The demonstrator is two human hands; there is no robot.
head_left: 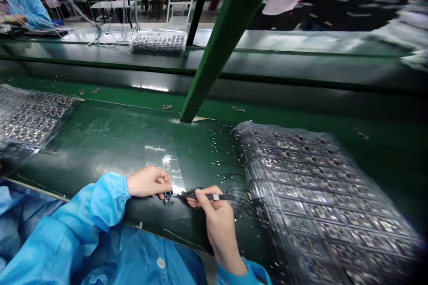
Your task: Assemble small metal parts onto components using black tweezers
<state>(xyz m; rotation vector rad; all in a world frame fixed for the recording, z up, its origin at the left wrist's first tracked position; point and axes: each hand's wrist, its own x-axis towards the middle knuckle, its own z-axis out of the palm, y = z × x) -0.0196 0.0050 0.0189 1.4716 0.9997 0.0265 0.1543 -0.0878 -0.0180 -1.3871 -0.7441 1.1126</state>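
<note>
Close to the near edge of the surface (100, 140), the left hand (147, 181) is pinching 1 component (168, 201); the right hand (219, 220) is gripping tweezers (226, 197).

The fingertips of the left hand (147, 181) cover the upper part of the small circuit board (168, 201), whose parts are too small to make out. The right hand (219, 218) hides some of the black tweezers (227, 197). The bottom edge cuts off the blurred tray stack (321, 200), the left edge the other trays (36, 118). At far right, a whitish bundle (413, 26) is smeared and cropped.
</note>
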